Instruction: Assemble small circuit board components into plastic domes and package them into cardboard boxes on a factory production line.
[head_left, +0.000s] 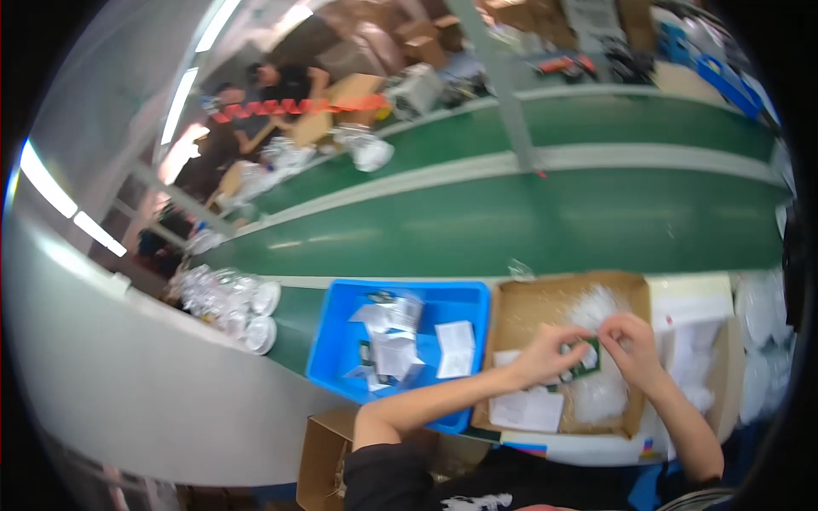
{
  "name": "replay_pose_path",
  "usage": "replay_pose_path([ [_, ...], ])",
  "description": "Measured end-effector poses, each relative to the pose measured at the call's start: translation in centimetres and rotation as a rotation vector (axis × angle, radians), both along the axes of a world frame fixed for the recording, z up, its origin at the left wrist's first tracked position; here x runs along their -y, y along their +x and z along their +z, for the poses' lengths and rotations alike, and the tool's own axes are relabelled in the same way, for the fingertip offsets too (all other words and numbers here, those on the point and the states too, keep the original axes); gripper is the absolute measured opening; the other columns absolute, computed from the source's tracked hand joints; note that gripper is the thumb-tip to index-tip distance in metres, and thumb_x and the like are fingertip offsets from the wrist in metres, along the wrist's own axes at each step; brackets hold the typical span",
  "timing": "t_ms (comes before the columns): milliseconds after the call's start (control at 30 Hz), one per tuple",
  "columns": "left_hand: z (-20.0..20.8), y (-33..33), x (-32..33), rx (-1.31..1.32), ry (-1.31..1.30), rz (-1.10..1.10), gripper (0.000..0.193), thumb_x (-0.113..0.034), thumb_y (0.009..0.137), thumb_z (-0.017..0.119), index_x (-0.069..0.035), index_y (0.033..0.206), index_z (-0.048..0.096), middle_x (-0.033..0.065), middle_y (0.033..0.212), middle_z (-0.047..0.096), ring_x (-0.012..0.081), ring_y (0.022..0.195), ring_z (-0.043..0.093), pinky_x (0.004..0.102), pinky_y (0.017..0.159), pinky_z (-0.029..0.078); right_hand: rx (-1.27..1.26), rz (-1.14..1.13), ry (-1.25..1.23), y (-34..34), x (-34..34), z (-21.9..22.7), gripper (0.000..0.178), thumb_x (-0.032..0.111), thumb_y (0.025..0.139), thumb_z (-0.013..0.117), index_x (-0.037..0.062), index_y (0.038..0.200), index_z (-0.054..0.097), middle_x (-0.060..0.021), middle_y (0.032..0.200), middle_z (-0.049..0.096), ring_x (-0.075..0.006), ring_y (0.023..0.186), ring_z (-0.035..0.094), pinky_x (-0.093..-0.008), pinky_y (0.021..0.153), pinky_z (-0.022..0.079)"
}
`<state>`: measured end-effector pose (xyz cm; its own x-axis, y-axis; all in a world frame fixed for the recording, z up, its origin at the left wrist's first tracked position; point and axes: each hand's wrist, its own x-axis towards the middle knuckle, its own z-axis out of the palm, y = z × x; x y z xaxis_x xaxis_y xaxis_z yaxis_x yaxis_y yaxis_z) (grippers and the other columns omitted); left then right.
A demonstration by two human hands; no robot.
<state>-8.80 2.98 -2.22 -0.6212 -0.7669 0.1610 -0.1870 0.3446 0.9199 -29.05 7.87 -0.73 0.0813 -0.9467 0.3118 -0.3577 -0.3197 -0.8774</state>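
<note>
Over a shallow cardboard tray (521,303), my left hand (545,353) has its fingers closed at a small flat green piece with a white patch (586,363), perhaps a card or packet. My right hand (632,345) is closed in a pinch just beside it, thumb and forefinger together. Anything between those fingertips is too small to make out. Under and around the hands the tray holds clear plastic bags (599,399), a heap of whitish clear film (595,305) and white paper sheets (524,410).
Left of the tray stands a blue bin (328,341) with folded white leaflets (394,349) and dark green pieces. White papers (690,349) lie right of it. A green conveyor belt (409,230) runs behind. Clear-wrapped round items (260,332) sit far left; two people work beyond.
</note>
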Motion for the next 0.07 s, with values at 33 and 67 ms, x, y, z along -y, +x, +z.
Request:
replay_pose_path([
  [33,0.0,-0.17,0.21,0.0,0.0,-0.006,0.024,-0.015,0.084,0.068,-0.003,0.105,0.069,0.0151,0.088,0.071,0.0188,0.077,0.069,0.0313,0.068,0.053,-0.019,-0.021,-0.022,-0.35,0.13,-0.52,0.008,0.0,0.078,0.068,0.0048,0.082,0.063,-0.0054,0.084,0.062,-0.0166,0.072,0.057,-0.0275,0.062,0.046],
  [67,0.28,0.1,0.56,0.087,0.036,-0.035,0.026,-0.015,0.084,0.068,-0.005,0.107,0.069,0.0147,0.09,0.071,0.0212,0.08,0.07,0.0302,0.071,0.053,-0.036,-0.023,-0.039,-0.68,0.35,-1.43,0.006,0.002,0.08,0.067,0.0047,0.084,0.063,-0.0059,0.084,0.062,-0.0181,0.074,0.057,-0.0279,0.066,0.047],
])
